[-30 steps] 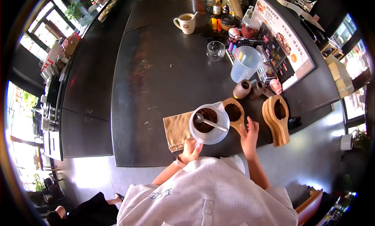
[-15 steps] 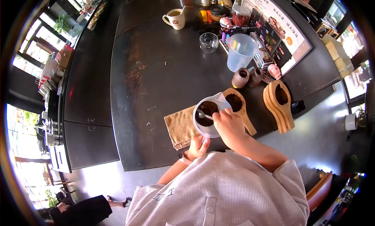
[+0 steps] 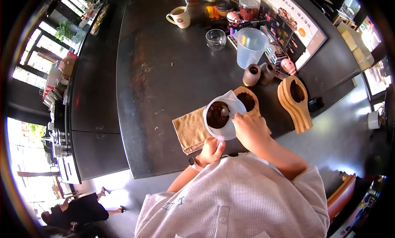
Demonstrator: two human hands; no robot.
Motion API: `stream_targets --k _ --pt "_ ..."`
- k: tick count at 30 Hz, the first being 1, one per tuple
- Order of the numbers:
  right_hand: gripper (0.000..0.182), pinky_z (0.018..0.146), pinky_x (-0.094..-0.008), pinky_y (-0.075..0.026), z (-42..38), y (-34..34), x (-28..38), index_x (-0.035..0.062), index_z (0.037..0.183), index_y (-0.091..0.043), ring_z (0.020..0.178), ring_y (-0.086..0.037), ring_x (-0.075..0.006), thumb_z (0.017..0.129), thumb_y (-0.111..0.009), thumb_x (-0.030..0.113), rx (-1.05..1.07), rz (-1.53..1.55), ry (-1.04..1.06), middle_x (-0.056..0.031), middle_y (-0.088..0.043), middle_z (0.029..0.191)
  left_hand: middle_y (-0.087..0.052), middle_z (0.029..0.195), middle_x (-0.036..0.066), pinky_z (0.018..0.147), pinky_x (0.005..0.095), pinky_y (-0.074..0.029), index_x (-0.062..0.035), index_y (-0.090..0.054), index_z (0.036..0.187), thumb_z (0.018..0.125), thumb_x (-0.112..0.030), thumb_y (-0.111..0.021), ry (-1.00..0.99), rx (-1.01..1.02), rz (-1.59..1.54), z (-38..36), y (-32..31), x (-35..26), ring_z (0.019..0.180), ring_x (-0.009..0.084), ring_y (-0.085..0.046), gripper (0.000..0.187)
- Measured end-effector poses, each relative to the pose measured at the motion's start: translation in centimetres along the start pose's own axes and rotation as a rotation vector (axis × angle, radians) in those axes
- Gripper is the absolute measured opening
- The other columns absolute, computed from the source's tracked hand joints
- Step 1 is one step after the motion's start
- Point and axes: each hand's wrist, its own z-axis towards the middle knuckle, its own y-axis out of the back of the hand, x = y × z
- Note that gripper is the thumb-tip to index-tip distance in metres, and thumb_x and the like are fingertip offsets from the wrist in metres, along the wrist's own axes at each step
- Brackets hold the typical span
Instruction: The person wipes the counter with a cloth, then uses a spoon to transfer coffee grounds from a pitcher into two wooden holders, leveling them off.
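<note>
My left hand (image 3: 211, 150) is closed around the handle of a translucent plastic measuring jug (image 3: 227, 132), which I hold over the table's near edge. Dark brown crumbly material (image 3: 217, 115) lies inside the jug. Between the closed fingers of my right hand (image 3: 249, 129) is a spoon (image 3: 225, 111), its bowl in the jug above the crumbs. Just right of the jug lies a wooden paddle-shaped mould (image 3: 252, 94) with dark material in its opening, partly hidden by the jug and my right hand. A folded brown cloth (image 3: 190, 130) lies to the left, its right side covered by the jug.
A stack of wooden paddle-shaped pieces (image 3: 293, 104) sits at the right. Beyond are two small brown pots (image 3: 252, 75), a larger clear jug (image 3: 250, 48), a glass cup (image 3: 216, 39), a white mug (image 3: 179, 18) and a menu board (image 3: 294, 22). Another person (image 3: 84, 211) is at lower left.
The spoon has shifted right within the jug, and my right hand has moved slightly right and down with it. The jug appears slightly more tilted. The person at lower left has moved further into view.
</note>
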Motion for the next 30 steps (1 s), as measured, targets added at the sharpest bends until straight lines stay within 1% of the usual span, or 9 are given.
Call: stream_targets --k 2,5,11,14,17,20,23,26,30 --pt "0.005 0.049 -0.0293 -0.051 0.0 -1.0 -0.1 0.0059 0.065 -0.06 0.059 -0.067 -0.023 0.069 -0.061 0.005 0.003 0.018 0.022 -0.0112 -0.062 0.058 -0.046 0.054 0.015 0.048 0.0385 -0.037 0.001 -0.046 0.064 0.089 -0.02 -0.049 -0.003 0.039 0.01 0.2 -0.2 -0.1 0.046 0.0288 -0.042 0.032" --pt "0.004 0.051 -0.0314 -0.052 0.1 -2.3 -0.1 0.0059 0.065 -0.06 0.058 -0.066 -0.0246 0.069 -0.062 0.006 -0.031 0.101 -0.043 -0.0121 -0.063 0.059 -0.046 0.054 0.016 0.047 0.039 -0.036 0.001 -0.046 0.062 0.089 -0.02 -0.05 -0.02 0.089 0.035 0.8 -0.4 -0.9 0.045 0.0293 -0.041 0.035" --pt "0.014 0.055 -0.0391 -0.052 1.0 -2.9 -0.4 0.0039 0.066 -0.061 0.058 -0.063 -0.0314 0.078 -0.059 0.01 -0.054 0.338 -0.173 -0.0162 -0.062 0.062 -0.046 0.054 0.017 0.047 0.0393 -0.036 0.0014 -0.045 0.061 0.088 -0.02 -0.051 -0.044 0.139 0.045 1.3 -0.5 -1.7 0.045 0.0299 -0.042 0.035" --pt "0.02 0.056 -0.0419 -0.051 1.1 -3.9 -1.2 0.0031 0.067 -0.061 0.059 -0.062 -0.0341 0.084 -0.056 0.014 -0.06 0.408 -0.191 -0.0177 -0.062 0.063 -0.045 0.053 0.017 0.046 0.0392 -0.036 0.0017 -0.046 0.062 0.088 -0.02 -0.051 -0.043 0.142 0.075 1.4 -0.5 -1.4 0.044 0.03 -0.042 0.034" --pt "0.023 0.057 -0.0436 -0.049 0.7 -3.8 -1.9 0.0017 0.068 -0.061 0.059 -0.061 -0.036 0.085 -0.054 0.015 -0.105 0.544 -0.177 -0.0194 -0.06 0.063 -0.045 0.052 0.017 0.046 0.0385 -0.037 0.0019 -0.047 0.064 0.088 -0.02 -0.052 0.004 0.126 0.113 1.6 -0.5 -1.9 0.043 0.0297 -0.043 0.033" --pt "0.02 0.054 -0.0413 -0.044 0.0 -2.2 -2.2 -0.0025 0.076 -0.06 0.06 -0.058 -0.0369 0.086 -0.055 0.013 -0.073 0.659 -0.182 -0.0207 -0.057 0.065 -0.048 0.052 0.017 0.045 0.037 -0.039 0.0019 -0.049 0.068 0.088 -0.02 -0.052 0.094 0.088 0.156 1.9 -0.4 -2.8 0.043 0.0294 -0.046 0.03" --pt "0.021 0.053 -0.0388 -0.043 -0.7 -0.5 -2.5 -0.0026 0.077 -0.062 0.059 -0.058 -0.0359 0.087 -0.055 0.015 -0.034 0.743 -0.246 -0.0206 -0.057 0.065 -0.048 0.052 0.017 0.045 0.0368 -0.04 0.0015 -0.05 0.07 0.088 -0.021 -0.052 0.109 0.046 0.2 2.3 -0.2 -3.8 0.043 0.0298 -0.047 0.029" --pt "0.023 0.054 -0.0401 -0.044 -1.2 0.1 -3.5 -0.0011 0.077 -0.063 0.058 -0.059 -0.0345 0.087 -0.053 0.017 -0.043 0.871 -0.226 -0.0184 -0.057 0.061 -0.048 0.05 0.016 0.045 0.0366 -0.04 0.0014 -0.052 0.072 0.089 -0.023 -0.051 0.129 -0.012 0.199 2.5 0.0 -4.4 0.043 0.0307 -0.049 0.029" --pt "0.018 0.054 -0.0368 -0.045 -1.5 0.8 -5.0 -0.0009 0.082 -0.065 0.057 -0.058 -0.0327 0.085 -0.055 0.014 -0.056 0.862 -0.204 -0.0174 -0.058 0.062 -0.047 0.05 0.015 0.046 0.037 -0.039 0.0024 -0.055 0.076 0.089 -0.024 -0.051 0.157 -0.048 0.236 2.5 0.4 -5.0 0.043 0.0302 -0.051 0.03"
